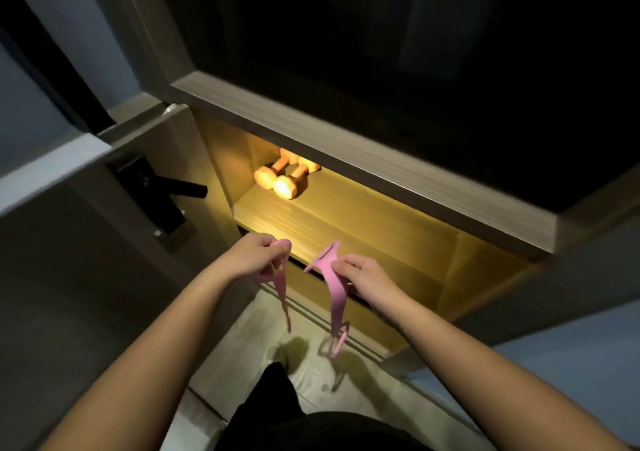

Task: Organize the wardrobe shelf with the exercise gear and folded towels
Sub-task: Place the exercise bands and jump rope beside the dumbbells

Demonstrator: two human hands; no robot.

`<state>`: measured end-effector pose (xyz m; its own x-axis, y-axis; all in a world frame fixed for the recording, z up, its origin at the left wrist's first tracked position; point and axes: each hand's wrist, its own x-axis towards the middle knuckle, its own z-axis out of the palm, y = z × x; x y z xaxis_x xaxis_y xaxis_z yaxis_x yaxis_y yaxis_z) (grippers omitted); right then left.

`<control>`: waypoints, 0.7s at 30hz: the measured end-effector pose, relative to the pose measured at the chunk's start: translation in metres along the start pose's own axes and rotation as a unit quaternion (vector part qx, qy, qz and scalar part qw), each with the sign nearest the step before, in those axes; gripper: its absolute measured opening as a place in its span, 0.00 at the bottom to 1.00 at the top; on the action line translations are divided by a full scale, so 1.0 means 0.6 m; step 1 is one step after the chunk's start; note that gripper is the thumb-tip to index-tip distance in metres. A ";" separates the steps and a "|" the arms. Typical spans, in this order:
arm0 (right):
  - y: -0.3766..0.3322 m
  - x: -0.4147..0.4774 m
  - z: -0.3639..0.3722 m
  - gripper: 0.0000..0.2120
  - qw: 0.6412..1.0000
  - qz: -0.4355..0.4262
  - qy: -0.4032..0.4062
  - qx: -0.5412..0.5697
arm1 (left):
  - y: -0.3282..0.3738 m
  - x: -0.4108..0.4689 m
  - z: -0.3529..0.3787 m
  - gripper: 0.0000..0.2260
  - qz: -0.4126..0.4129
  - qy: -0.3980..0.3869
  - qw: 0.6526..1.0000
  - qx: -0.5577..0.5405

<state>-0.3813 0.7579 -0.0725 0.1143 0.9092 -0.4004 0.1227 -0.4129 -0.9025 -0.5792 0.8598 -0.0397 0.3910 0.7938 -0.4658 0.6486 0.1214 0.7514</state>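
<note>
A pink resistance band [333,298] hangs in front of the lit wardrobe shelf [363,229]. My left hand [254,258] pinches one end of it near the shelf's front edge. My right hand [363,276] grips the other end, and that strand dangles down toward the floor. Two orange dumbbells [282,177] lie side by side at the back left of the shelf. No towels are in view.
The upper compartment [381,52] above the shelf is dark. An open door with a black handle [173,187] stands at the left. Pale floor [311,374] lies below, with my dark clothing at the bottom edge.
</note>
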 end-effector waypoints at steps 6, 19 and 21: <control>-0.023 0.084 0.090 0.12 0.995 0.024 0.062 0.074 | -0.029 0.064 -0.075 0.10 -0.060 -0.062 0.991 -0.098; 0.138 0.153 0.184 0.09 0.991 -0.069 0.098 0.063 | -0.247 0.167 0.035 0.12 -0.026 0.005 0.979 -0.201; 0.171 0.145 0.207 0.08 0.987 -0.101 0.118 0.031 | -0.282 0.165 0.056 0.10 -0.018 0.003 0.972 -0.235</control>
<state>-0.4810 0.8010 -0.2197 0.3210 0.9316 -0.1705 0.1068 -0.2145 -0.9709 -0.6282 0.8980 -0.2287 0.3685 0.7880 -0.4932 0.2914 0.4059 0.8662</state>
